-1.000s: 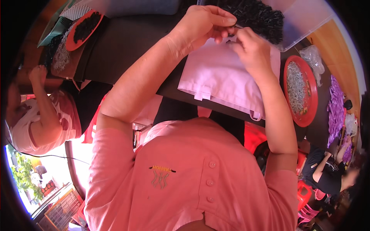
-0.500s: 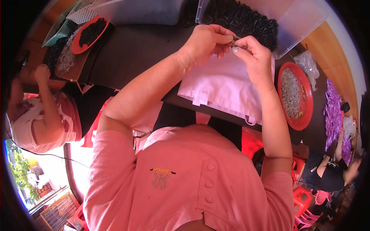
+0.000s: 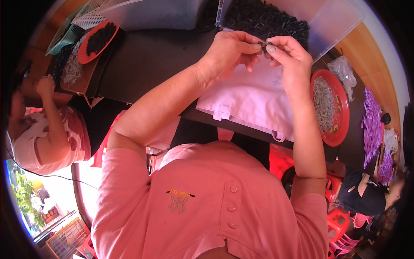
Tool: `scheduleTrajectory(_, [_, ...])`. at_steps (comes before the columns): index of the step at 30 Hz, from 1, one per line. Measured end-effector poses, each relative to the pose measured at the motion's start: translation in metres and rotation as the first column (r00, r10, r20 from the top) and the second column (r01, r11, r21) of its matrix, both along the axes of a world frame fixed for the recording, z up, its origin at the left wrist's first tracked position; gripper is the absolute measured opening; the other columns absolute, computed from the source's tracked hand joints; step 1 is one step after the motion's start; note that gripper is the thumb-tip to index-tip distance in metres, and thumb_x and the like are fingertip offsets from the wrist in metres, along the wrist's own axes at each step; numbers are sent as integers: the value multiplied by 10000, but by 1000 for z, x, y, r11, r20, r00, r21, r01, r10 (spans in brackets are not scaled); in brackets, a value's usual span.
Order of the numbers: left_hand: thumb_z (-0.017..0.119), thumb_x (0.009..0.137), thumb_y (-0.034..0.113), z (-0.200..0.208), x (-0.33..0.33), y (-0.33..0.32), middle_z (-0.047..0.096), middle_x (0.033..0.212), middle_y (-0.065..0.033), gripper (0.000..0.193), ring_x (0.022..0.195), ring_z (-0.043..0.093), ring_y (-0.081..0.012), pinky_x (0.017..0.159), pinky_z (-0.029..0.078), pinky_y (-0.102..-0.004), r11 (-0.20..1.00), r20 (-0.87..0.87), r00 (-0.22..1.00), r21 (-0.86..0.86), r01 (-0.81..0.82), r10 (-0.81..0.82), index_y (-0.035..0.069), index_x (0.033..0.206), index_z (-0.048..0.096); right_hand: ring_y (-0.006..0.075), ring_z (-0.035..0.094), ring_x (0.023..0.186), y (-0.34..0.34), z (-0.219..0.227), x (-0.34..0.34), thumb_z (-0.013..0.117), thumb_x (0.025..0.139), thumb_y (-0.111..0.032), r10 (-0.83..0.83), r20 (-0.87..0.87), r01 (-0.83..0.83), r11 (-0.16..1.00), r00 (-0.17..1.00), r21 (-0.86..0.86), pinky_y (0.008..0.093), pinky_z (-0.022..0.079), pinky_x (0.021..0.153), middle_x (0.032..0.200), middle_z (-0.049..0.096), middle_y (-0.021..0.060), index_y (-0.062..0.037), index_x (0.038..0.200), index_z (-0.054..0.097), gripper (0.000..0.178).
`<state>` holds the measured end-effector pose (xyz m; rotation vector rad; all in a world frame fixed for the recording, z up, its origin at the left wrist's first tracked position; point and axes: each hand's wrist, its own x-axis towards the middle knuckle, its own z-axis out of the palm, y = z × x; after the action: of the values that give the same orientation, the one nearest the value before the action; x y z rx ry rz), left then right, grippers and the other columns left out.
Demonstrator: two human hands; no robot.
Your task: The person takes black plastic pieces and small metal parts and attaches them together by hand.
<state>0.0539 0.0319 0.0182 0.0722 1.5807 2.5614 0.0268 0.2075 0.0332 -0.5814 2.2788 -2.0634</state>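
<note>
My left hand (image 3: 230,54) and my right hand (image 3: 293,58) meet above a pink cloth (image 3: 248,93) laid over the dark table. Thumb and fingertips of the left pinch a small black piece (image 3: 260,44). Those of the right close on another dark bit, largely covered by the fingers, so its shape is unclear. A narrow gap separates the two pinches. Just beyond the hands, a clear plastic bin (image 3: 334,28) holds a heap of small black pieces (image 3: 267,21). Beside my right forearm lies a red tray (image 3: 345,114) of small grey-silver parts (image 3: 322,103).
Another clear bin (image 3: 151,17) stands at the far edge. Leftward are an orange plate (image 3: 83,55) of black pieces, a pile of silvery parts (image 3: 73,71) and a co-worker's arm (image 3: 51,108). A plastic bag (image 3: 343,71) and purple strips (image 3: 371,125) lie right; another person sits beyond.
My fingertips, close together before, have drawn slightly apart, showing the dark pieces between them. The right hand has shifted a little to the right and nearer.
</note>
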Motion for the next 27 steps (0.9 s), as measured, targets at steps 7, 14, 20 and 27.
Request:
scheduleTrajectory(7, [652, 877, 30, -1, 1, 0, 654, 833, -100, 134, 671, 628, -168, 524, 494, -280, 994, -20, 1000, -106, -8, 5, -52, 983, 655, 109, 612, 793, 3, 1, -3, 609, 900, -61, 19, -4, -19, 999, 1000, -27, 230, 470, 679, 868, 665, 34, -16, 1046, 700, 178])
scheduleTrajectory(14, [662, 861, 26, -2, 1, 1, 651, 802, -92, 132, 658, 627, -156, 502, 489, -273, 983, -41, 999, -184, -7, -1, -52, 967, 662, 94, 602, 790, 5, 1, -3, 590, 895, -27, 86, -149, -71, 992, 985, 102, 234, 493, 700, 860, 646, 11, -29, 1004, 709, 161])
scheduleTrajectory(20, [674, 849, 20, -1, 3, 2, 651, 800, -91, 141, 659, 629, -148, 491, 489, -265, 984, -85, 996, -177, -14, -1, -52, 969, 662, 89, 581, 786, 4, 5, -1, 583, 876, 2, 118, -281, -73, 983, 952, 167, 229, 480, 693, 862, 617, 13, -5, 987, 693, 156])
scheduleTrajectory(27, [684, 836, 17, 0, 4, 3, 652, 780, -81, 116, 647, 623, -137, 486, 486, -260, 973, -117, 993, -229, -32, 5, -42, 936, 671, 86, 575, 768, 6, 5, -1, 580, 859, 18, 144, -332, -71, 972, 932, 224, 219, 468, 691, 855, 622, 10, -10, 972, 691, 160])
